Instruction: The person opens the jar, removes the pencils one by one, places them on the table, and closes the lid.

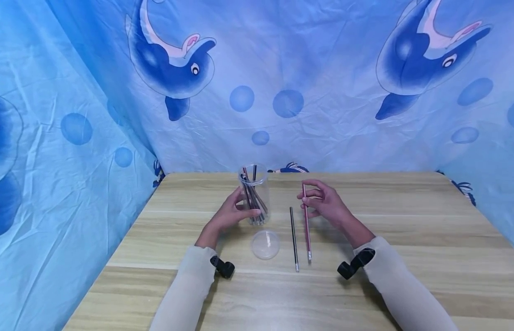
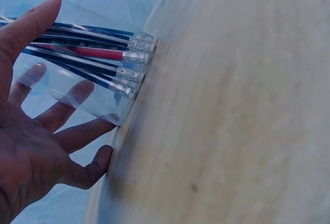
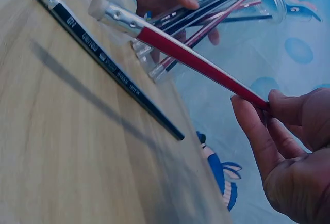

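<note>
A clear plastic jar (image 1: 263, 193) stands upright on the table with several dark and red pencils (image 2: 103, 52) inside, eraser ends down. My left hand (image 1: 228, 214) holds it from the left, thumb across the front and fingers round the back. To the right, my right hand (image 1: 328, 205) pinches a red pencil (image 3: 191, 63) near its end without the eraser. The pencil's eraser end points toward me, and its shadow falls on the wood. Just left of it, a black pencil (image 1: 294, 239) with a white eraser lies on the table.
A round clear lid (image 1: 265, 244) lies in front of the jar. The wooden table (image 1: 157, 257) ends at the back against a blue dolphin-print cloth (image 1: 257, 55). Black wrist cameras (image 1: 356, 263) sit over both pale sleeves (image 1: 401, 280).
</note>
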`<state>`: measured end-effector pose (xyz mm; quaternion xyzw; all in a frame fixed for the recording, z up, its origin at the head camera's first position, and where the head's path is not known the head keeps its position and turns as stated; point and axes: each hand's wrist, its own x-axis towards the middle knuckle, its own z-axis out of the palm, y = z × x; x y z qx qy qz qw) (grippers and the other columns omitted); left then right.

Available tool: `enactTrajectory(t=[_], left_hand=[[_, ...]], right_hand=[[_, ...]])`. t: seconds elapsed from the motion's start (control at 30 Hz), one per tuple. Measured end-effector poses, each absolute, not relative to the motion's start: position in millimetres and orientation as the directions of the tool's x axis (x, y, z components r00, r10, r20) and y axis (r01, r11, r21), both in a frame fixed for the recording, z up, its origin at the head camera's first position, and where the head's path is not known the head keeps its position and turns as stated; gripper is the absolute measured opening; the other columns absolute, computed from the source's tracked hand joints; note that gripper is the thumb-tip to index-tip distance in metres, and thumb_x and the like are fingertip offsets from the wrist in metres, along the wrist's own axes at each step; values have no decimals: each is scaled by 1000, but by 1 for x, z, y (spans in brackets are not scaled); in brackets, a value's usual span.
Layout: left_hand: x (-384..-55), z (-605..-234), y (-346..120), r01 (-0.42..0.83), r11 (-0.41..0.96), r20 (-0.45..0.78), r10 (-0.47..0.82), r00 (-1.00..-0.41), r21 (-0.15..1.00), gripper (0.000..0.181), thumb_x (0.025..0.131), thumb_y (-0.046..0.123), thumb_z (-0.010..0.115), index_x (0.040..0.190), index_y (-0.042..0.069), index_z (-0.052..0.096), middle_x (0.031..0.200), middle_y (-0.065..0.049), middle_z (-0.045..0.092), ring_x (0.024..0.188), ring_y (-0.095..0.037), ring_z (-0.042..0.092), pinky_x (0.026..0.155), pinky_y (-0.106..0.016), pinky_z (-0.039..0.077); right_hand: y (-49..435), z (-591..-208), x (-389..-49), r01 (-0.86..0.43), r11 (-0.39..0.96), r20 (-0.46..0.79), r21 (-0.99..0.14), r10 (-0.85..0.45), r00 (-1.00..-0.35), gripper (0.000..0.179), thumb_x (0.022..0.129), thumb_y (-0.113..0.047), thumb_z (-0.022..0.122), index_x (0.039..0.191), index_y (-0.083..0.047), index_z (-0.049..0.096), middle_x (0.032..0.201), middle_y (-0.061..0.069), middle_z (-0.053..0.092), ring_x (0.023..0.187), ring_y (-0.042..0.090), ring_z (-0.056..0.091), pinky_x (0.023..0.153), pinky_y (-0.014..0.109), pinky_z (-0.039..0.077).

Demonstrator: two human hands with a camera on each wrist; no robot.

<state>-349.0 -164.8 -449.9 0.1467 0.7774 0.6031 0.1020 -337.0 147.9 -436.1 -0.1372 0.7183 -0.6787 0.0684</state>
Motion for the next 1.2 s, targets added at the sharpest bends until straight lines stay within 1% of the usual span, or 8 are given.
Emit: enactTrajectory(t=[0.1,0.23,0.37,0.6,0.8,0.9,1.0,1.2], left_hand=[[-350,-451,-165,116,235,28,347,-938,965,101,84,14,82,161,26,18,147,-21,44,136,-42,41,109,-56,37],[-350,-452,-166,123,239,36,337,-941,963,100,82,17,83,160,30,22,144,-18,46,135,-40,43,109,-55,37],[-349,-453,-166,119,236,35,333,-942,965,97,82,17,84,158,32,26,143,-17,48,133,-41,46,108,-55,38],[-348,-451,-166,104,221,25,337,-941,970,93,82,13,83,157,31,30,142,-18,48,129,-44,49,107,-55,39],[-349,-451,-165,109,222,29,337,-941,969,93,82,14,83,156,30,30,143,-19,47,130,-43,48,107,-56,39],[-349,-452,-165,108,218,29,338,-941,970,93,82,14,83,156,30,30,144,-19,47,130,-44,48,107,-56,39],[-349,-452,-166,109,212,31,343,-939,971,93,82,13,83,156,30,30,144,-19,46,130,-44,47,107,-56,39],[-348,-451,-167,108,212,28,347,-938,971,93,82,13,82,157,30,30,145,-19,45,130,-44,47,107,-56,39]], right_hand=[[150,-440,-339,-66,45,49,-997,-298,-953,54,98,4,58,148,-8,42,123,26,63,97,38,69,66,39,61],[152,-445,-339,-29,62,9,-998,-301,-954,54,97,4,59,147,-7,42,119,23,66,95,35,70,65,35,60],[154,-451,-341,-10,70,-12,-997,-302,-953,54,97,4,59,147,-6,41,119,23,66,96,34,70,67,35,60],[156,-459,-343,0,89,-27,-996,-302,-953,55,96,5,59,147,3,37,120,29,59,91,26,70,73,35,60],[156,-462,-342,10,106,-40,-994,-281,-959,56,94,6,63,145,6,40,106,18,53,88,26,70,77,34,60],[154,-464,-342,23,121,-55,-992,-262,-963,55,93,6,63,143,6,42,104,17,53,87,26,69,79,34,59],[151,-465,-342,48,167,-85,-985,-227,-970,52,92,6,65,140,6,45,102,16,56,83,23,68,76,32,59],[145,-466,-339,64,278,-115,-958,-172,-978,48,89,4,66,135,5,51,97,15,59,74,19,63,65,28,56]])
